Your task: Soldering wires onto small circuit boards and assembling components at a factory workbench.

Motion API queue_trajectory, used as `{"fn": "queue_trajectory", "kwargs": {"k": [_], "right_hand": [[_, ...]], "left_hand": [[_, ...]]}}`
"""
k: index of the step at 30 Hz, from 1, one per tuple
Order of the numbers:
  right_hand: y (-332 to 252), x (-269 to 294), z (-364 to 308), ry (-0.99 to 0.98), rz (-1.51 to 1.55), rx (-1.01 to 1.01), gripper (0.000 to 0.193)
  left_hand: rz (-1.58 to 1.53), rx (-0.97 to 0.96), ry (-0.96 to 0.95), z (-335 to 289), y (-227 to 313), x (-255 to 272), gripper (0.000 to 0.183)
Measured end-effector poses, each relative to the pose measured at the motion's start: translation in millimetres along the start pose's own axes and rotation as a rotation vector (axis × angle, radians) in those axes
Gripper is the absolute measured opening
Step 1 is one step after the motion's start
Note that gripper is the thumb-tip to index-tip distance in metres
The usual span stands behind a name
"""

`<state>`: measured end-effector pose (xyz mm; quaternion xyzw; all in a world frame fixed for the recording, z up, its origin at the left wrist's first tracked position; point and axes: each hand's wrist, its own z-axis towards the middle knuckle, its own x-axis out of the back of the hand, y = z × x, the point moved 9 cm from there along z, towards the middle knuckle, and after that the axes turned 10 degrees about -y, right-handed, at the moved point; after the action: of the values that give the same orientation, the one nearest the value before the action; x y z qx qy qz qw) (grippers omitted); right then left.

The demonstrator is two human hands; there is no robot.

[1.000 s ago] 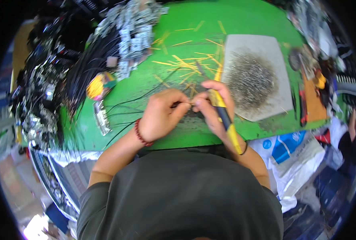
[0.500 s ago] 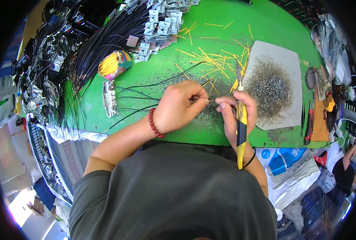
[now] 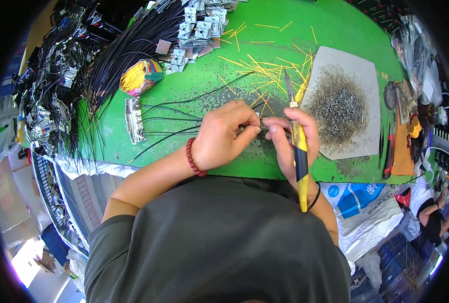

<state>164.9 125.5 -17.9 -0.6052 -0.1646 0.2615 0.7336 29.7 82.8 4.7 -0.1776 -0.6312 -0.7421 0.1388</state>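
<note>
My left hand (image 3: 226, 132), with a red bead bracelet at the wrist, is closed in a pinch on a thin black wire (image 3: 174, 118). That wire and others run left to a silvery connector piece (image 3: 134, 121) lying on the table. In my right hand (image 3: 296, 141), a soldering iron (image 3: 300, 166) with a yellow and black handle rests against the palm, its metal tip pointing up and away. The right thumb and forefinger meet close to the left fingertips, near the wire's end; what lies between them is too small to make out.
Yellow thin sticks (image 3: 270, 68) lie scattered beyond my hands. A grey board (image 3: 330, 58) at right bears a dark heap of metal bits (image 3: 338, 106). At left are a bundle of yellow sticks (image 3: 133, 78), black cables (image 3: 128, 45) and small circuit boards (image 3: 203, 29). Red-handled pliers (image 3: 389, 154) lie far right.
The soldering iron's tip has tilted to the left, with my right hand shifting slightly left and up. My left hand stays almost where it was, still pinching.
</note>
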Motion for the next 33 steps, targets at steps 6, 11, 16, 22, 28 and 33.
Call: {"fn": "queue_trajectory", "kwargs": {"k": [6,11,16,22,28,33], "right_hand": [[5,-6,8,-0.061,-0.043,-0.050,0.039],[-5,4,15,-0.058,-0.456,0.107,0.039],[-1,-24,22,-0.423,-1.015,0.212,0.035],[-2,-33,30,-0.460,-1.065,0.309,0.035],[-1,-34,28,-0.459,-0.922,0.273,0.035],[7,-34,30,-0.462,-0.947,0.306,0.034]], "left_hand": [[0.019,-0.003,0.014,1,-3,3,0.010],[0.032,0.070,0.004,-3,-8,9,0.011],[0.032,0.105,0.017,-8,-11,17,0.010],[0.010,0.043,0.017,-13,-13,15,0.011],[0.020,0.050,-0.017,-14,-17,13,0.010],[0.019,0.067,-0.035,-15,-16,13,0.010]]}}
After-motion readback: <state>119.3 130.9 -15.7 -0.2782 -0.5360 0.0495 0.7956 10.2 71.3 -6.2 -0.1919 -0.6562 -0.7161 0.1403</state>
